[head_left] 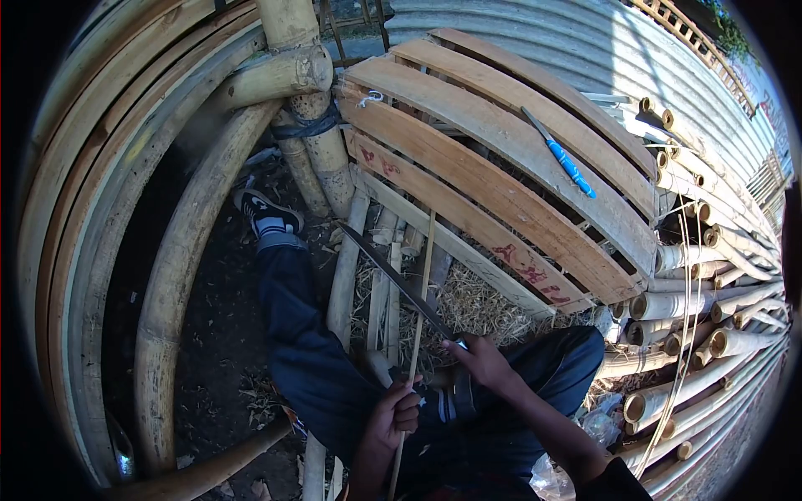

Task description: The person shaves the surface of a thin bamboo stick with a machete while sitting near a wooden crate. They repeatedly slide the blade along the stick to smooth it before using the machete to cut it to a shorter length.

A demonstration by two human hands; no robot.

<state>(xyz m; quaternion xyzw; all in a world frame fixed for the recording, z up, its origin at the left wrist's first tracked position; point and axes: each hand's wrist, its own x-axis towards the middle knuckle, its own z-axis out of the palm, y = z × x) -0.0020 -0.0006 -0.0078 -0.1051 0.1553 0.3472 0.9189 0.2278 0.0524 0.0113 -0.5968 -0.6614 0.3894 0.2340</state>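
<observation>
My left hand point(396, 411) is closed around a thin bamboo strip point(423, 284), which runs from my lap up to the edge of the wooden crate. In my right hand point(482, 361), to the right of the strip, is the handle of a long dark machete point(399, 281). Its blade points up and left, crossing over the strip, and the tip lies near my shoe. Whether blade and strip touch, I cannot tell. A blue-handled knife point(571, 169) rests on top of the slatted wooden crate point(493, 188).
Thick bamboo poles point(177, 284) stand at the left, beside long wooden planks point(92, 159). Stacked bamboo poles point(668, 392) fill the right side. Shavings point(476, 298) cover the ground before the crate. Behind is a corrugated metal sheet point(535, 35). My shoe point(267, 212) is at the upper left.
</observation>
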